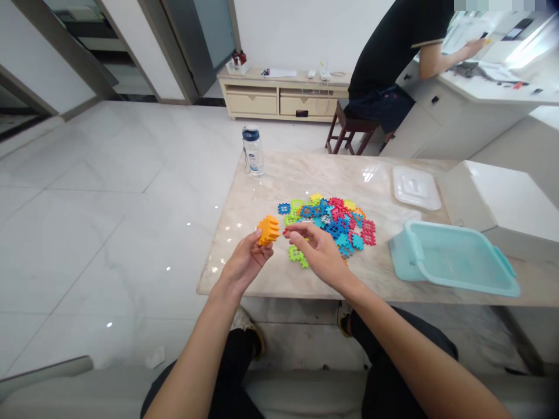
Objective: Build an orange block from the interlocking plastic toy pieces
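My left hand is closed around a small stack of orange interlocking plastic building tiles, held up over the table's near left part. Just to the right, my right hand hovers with its fingers stretched out and slightly apart. A speck of red shows by its fingertips, too small to tell what it belongs to. Beneath and beyond this hand lies a loose pile of notched tiles in blue, red, green and yellow. Green tiles stick out from under its near left side.
On the marble-look table stand a clear water bottle at the far left and a teal plastic bin at the right. A clear lid and a white box lie behind it. A person sits on a stool beyond.
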A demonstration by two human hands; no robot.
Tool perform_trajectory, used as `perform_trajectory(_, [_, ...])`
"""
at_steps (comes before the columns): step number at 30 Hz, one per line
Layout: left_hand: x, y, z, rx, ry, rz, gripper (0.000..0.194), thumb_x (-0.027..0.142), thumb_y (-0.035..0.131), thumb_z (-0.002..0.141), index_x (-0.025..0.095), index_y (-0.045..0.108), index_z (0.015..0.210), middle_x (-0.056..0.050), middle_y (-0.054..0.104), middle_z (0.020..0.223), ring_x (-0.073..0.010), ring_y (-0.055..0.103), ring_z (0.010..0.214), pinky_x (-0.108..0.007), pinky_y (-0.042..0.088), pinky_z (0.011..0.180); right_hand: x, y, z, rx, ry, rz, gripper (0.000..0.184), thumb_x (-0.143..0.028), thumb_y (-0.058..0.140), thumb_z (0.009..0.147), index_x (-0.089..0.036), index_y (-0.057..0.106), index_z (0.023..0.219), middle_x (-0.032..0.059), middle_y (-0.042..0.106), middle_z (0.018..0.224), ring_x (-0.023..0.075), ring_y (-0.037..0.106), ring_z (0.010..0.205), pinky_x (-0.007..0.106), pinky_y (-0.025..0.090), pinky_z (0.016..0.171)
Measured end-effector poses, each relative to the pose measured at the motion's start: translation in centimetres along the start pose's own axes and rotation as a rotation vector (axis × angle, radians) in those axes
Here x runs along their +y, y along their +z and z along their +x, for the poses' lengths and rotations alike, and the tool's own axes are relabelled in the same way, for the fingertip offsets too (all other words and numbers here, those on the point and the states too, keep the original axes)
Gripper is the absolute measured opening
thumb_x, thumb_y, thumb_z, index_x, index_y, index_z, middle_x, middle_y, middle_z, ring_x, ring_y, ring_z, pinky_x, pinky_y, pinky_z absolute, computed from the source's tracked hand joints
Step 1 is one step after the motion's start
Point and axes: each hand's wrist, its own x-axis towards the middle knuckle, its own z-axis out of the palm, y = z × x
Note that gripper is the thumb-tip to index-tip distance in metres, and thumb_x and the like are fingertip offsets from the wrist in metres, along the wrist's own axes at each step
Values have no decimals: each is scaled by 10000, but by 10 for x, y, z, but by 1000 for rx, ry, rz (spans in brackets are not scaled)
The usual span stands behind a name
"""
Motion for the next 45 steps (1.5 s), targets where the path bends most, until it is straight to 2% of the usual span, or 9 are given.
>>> perform_trajectory(3, [-1, -2, 2, 4, 10, 149, 310, 359, 921, 809, 155, 778, 993, -42, 779, 920, -95, 662, 701, -203, 549, 657, 2, -5, 2, 31, 7, -1, 321, -495, 616, 1055, -229, 748, 1177, 92, 827, 1122, 250, 764, 1057, 419, 599, 956])
perform_trajectory(7, [0, -15, 5, 71, 56, 631, 451, 502, 937, 760, 148, 820, 1015, -112, 828, 1020, -201, 760, 854, -290, 553, 743, 1, -20, 9, 122, -15, -102, 275, -446, 608, 1027, -234, 744, 1136, 88, 827, 1088, 253, 763, 1034, 423, 595, 964])
perform_trajectory(9, [1, -25, 6, 115, 57, 807, 522, 539, 951, 711, 145, 827, 1031, -127, 839, 998, -240, 777, 857, -314, 535, 727, -2, -30, 12, 170, -52, -150, 245, -402, 611, 1009, -229, 747, 1116, 91, 824, 1083, 253, 760, 1030, 417, 589, 960])
perform_trajectory(14, [-13, -52, 7, 199, -11, 989, 624, 528, 1002, 554, 128, 828, 1001, -136, 842, 903, -274, 783, 807, -332, 532, 704, -7, -52, 14, 258, -111, -150, 207, -294, 579, 987, -208, 748, 1071, 89, 822, 1051, 232, 761, 988, 395, 571, 939])
perform_trajectory(18, [-31, -59, 10, 297, -55, 1097, 626, 548, 996, 512, 146, 838, 965, -132, 842, 911, -278, 766, 829, -319, 512, 669, -9, -68, 11, 285, -138, -109, 194, -249, 572, 977, -200, 749, 1038, 86, 821, 1056, 226, 754, 1010, 386, 559, 964])
perform_trajectory(22, [-39, -54, 11, 336, -98, 1191, 633, 569, 982, 511, 151, 844, 966, -122, 842, 921, -265, 753, 850, -295, 481, 651, -14, -86, 7, 310, -123, -80, 198, -224, 572, 980, -188, 755, 1046, 83, 815, 1056, 213, 734, 1000, 366, 542, 972])
perform_trajectory(28, [-41, -40, 12, 424, -194, 1254, 618, 560, 989, 507, 155, 815, 939, -126, 829, 875, -258, 761, 839, -285, 446, 641, -16, -114, 1, 314, -135, -12, 194, -233, 572, 999, -190, 754, 1050, 68, 801, 1047, 203, 718, 994, 349, 529, 963])
perform_trajectory(39, [-34, -2, 13, 557, -328, 1388, 590, 472, 1057, 403, 179, 756, 817, -112, 832, 885, -308, 793, 977, -328, 523, 785, -20, -145, -26, 222, -132, 49, 171, -190, 589, 994, -183, 758, 968, 59, 802, 984, 194, 726, 938, 331, 531, 915])
perform_trajectory(45, [-36, 6, 13, 599, -365, 1442, 599, 495, 1065, 386, 191, 745, 791, -104, 816, 852, -302, 774, 967, -334, 527, 772, -23, -163, -32, 248, -139, 65, 167, -198, 601, 1010, -177, 765, 983, 52, 808, 976, 187, 726, 934, 329, 530, 912])
